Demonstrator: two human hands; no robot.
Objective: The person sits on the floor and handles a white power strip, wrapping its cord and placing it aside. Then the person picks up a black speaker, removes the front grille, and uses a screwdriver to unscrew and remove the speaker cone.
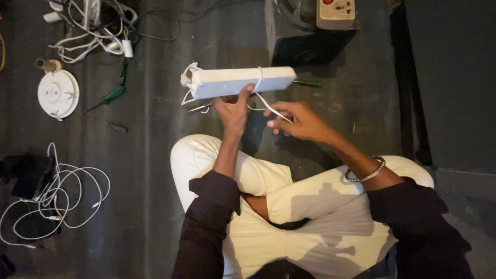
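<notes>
An informal electrical repair spot is suggested: screwdrivers (108, 96), tangled cables (95, 31) and a round socket (58, 93) are scattered on the floor (155, 170).

The power strip (240, 81) looks like smooth, matt white plastic. The cord (268, 106) wound round it and pinched by the right hand (299, 121) has a glossy white plastic sheath. The left hand (232, 111) grips the strip from below. The bangle (368, 173) is shiny metal. The trousers (289, 206) are soft, matt cream cloth, the sleeves (206, 227) dark matt cloth. The floor (155, 155) looks dull, grey and faintly streaked. The round fitting (58, 94) is glossy white plastic. The 2 screwdrivers (111, 95) have translucent green plastic handles and thin metal shafts. The loose cables (57, 196) are smooth white plastic.
</notes>
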